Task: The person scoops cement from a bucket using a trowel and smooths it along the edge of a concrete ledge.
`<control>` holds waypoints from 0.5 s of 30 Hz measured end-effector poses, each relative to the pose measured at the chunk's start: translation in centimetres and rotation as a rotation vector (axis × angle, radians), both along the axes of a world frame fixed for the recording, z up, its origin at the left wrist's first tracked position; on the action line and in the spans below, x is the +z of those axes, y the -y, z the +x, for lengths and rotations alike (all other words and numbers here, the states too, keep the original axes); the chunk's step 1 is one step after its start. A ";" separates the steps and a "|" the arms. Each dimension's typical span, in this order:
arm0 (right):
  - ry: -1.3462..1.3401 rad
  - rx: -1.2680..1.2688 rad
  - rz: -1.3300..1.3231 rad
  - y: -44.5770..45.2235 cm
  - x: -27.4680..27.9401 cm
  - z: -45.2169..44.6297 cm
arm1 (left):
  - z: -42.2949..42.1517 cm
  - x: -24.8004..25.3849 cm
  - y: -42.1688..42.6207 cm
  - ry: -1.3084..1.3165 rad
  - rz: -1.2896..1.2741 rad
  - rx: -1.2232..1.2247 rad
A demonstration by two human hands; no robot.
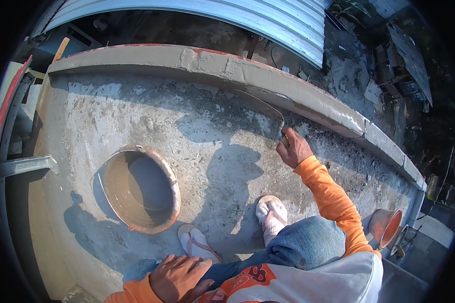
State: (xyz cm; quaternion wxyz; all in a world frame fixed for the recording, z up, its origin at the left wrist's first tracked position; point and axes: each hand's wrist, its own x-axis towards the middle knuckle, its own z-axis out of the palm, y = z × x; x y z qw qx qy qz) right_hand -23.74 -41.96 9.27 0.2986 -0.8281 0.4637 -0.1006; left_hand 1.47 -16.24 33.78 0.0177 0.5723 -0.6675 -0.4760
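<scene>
My right hand (pixel 294 148) grips what looks like a trowel (pixel 282 121) by its handle. Its thin metal part curves up and left toward the inner face of the low wall (pixel 151 56), whose surface is grey mortar, smooth in stretches and lumpy in others. Whether the blade touches the wall I cannot tell. My left hand (pixel 179 276) lies flat on my jeans near the left knee and holds nothing. To the left of my feet stands a large mortar-smeared bucket (pixel 173 184), with greyish wet material or liquid inside.
A smaller orange bucket (pixel 387 228) lies tilted at the right by the wall's end. Beyond the wall are a corrugated metal roof (pixel 288 25) and a lower yard. A metal beam (pixel 28 165) juts in at left. Rough concrete floor (pixel 202 126) lies between.
</scene>
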 end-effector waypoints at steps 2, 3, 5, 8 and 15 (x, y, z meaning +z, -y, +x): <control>-0.027 -0.021 -0.018 -0.1 -1.1 -0.3 | 0.1 -0.1 -0.2 0.009 0.008 -0.045; -0.071 -0.009 -0.066 0.0 -1.3 -0.3 | 0.1 -0.3 -0.2 0.019 0.004 -0.076; -0.142 -0.001 -0.120 0.4 -1.4 -0.9 | -0.3 -0.7 -0.8 -0.015 -0.024 -0.055; -0.136 0.013 -0.182 0.2 -1.1 -1.6 | -0.2 -1.2 -1.6 -0.040 -0.020 -0.033; 0.562 -0.024 0.099 -6.6 1.2 2.7 | -1.3 -7.7 2.9 -0.421 0.250 0.593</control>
